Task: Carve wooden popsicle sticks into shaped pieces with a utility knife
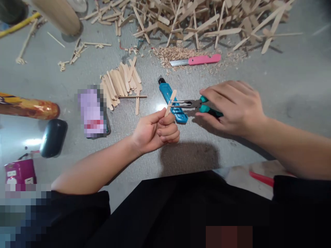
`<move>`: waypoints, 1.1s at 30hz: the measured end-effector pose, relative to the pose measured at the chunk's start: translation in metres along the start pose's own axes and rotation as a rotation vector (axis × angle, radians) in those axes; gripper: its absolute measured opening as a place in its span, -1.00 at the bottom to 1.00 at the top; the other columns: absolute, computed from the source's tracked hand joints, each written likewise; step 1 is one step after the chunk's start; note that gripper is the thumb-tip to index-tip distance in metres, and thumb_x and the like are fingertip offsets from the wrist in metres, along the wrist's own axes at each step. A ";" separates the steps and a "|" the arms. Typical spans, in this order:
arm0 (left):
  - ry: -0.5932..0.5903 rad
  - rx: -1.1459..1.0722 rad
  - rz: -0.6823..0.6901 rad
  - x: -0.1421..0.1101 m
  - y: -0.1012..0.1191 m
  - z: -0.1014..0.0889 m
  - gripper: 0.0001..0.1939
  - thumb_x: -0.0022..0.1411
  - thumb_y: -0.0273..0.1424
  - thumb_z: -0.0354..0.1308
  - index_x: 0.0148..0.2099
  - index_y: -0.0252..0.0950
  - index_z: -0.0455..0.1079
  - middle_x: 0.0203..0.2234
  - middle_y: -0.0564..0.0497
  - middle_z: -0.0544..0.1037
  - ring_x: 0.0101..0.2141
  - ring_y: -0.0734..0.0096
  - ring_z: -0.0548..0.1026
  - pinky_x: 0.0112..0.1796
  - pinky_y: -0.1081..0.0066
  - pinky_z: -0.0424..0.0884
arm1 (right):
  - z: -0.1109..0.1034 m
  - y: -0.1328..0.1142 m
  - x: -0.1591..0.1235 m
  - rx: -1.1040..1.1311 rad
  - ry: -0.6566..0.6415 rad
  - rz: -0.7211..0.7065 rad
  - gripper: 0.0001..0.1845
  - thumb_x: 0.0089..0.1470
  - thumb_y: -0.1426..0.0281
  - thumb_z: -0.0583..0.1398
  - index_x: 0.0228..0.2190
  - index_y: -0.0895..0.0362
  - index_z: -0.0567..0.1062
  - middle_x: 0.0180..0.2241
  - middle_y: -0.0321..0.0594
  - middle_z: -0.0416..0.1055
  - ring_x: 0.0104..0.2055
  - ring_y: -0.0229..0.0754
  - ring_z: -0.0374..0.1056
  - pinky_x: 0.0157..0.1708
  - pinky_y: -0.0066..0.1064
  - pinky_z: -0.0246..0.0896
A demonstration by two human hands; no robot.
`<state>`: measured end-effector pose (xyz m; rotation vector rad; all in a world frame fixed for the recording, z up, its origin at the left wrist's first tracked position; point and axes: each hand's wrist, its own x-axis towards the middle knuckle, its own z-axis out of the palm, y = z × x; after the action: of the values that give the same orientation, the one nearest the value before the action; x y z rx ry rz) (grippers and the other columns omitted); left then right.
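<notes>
Pinched in my left hand (pixel 159 129) is a popsicle stick (pixel 173 95), tilted with its upper end pointing away from me. My right hand (pixel 232 105) is wrapped round needle-nose pliers (pixel 195 103) with teal and black handles. The jaws of the pliers are slightly apart and reach the stick just above my left fingertips; whether they touch it I cannot tell. Beneath the stick and jaws lies a blue utility knife (pixel 168 90) on the table. A heap of popsicle sticks (pixel 119 82) sits to the left, with a crossed pair beside it.
Beyond my hands, a pink cutter knife (pixel 204 59) lies by wood shavings (pixel 176 55). A large pile of crossed sticks (pixel 196 20) spans the back. On the left are a phone (pixel 91 112), a dark rounded case (pixel 53 137), an orange tube (pixel 31 106) and a purple box (pixel 22 172).
</notes>
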<state>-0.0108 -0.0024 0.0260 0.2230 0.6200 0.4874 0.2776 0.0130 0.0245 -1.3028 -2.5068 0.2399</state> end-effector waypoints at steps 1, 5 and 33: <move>-0.006 0.008 0.001 0.000 0.000 0.000 -0.39 0.71 -0.05 -0.24 -0.45 -0.18 -0.09 -0.65 0.19 -0.10 -0.62 0.47 0.00 -0.42 0.42 0.27 | 0.001 0.000 0.000 0.003 -0.001 0.003 -0.45 0.47 -0.11 0.24 0.29 -0.11 0.54 0.20 0.01 0.65 0.17 0.40 0.53 0.15 0.27 0.37; -0.050 0.035 0.013 0.001 0.002 -0.001 -0.39 0.71 -0.07 -0.27 -0.45 -0.19 -0.08 -0.65 0.18 -0.09 -0.61 0.47 0.02 -0.40 0.42 0.26 | 0.003 0.000 0.000 0.008 0.011 -0.003 -0.39 0.42 -0.17 0.30 0.27 -0.10 0.58 0.17 0.03 0.65 0.16 0.39 0.54 0.13 0.24 0.37; -0.039 0.068 0.085 0.002 -0.002 -0.005 -0.39 0.69 -0.11 -0.12 -0.46 -0.19 -0.10 -0.63 0.15 -0.01 -0.59 0.46 0.09 -0.39 0.39 0.31 | 0.005 0.009 -0.002 -0.038 0.198 -0.099 -0.44 0.44 -0.07 0.31 0.26 -0.02 0.58 0.03 0.07 0.70 0.02 0.31 0.58 0.05 0.12 0.41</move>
<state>-0.0115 -0.0022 0.0205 0.3237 0.5913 0.5427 0.2839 0.0164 0.0164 -1.1512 -2.4090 0.0390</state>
